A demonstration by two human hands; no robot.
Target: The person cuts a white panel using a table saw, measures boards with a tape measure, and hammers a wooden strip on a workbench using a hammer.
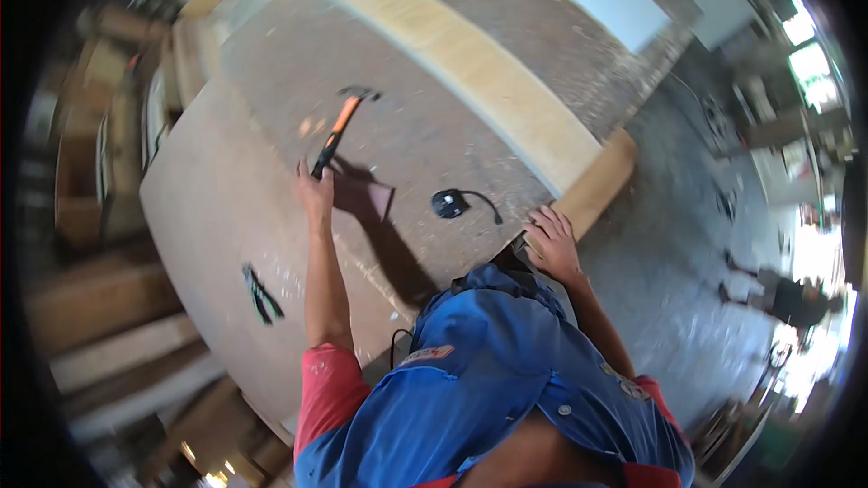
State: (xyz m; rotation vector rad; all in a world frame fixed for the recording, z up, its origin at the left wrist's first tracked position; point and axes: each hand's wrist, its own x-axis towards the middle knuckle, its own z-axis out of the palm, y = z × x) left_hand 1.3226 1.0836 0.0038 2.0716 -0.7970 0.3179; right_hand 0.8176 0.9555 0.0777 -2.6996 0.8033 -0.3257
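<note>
Orange hammer (344,115) grasped in your left grip (315,190); best steady the board (598,185) with your right grip (555,241), unclenched on its end.

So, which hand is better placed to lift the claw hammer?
Probably the left hand: it's at the handle end of the claw hammer; the right hand rests farther off, on a wooden board.

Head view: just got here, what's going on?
A person at a worktable has the left hand around the handle end of an orange-and-black hammer. The right hand is on the near end of a wooden piece at the table's edge; whether it grips or just rests is unclear. A long pale board lies on the table, and green-handled pliers lie off to the left.
</note>
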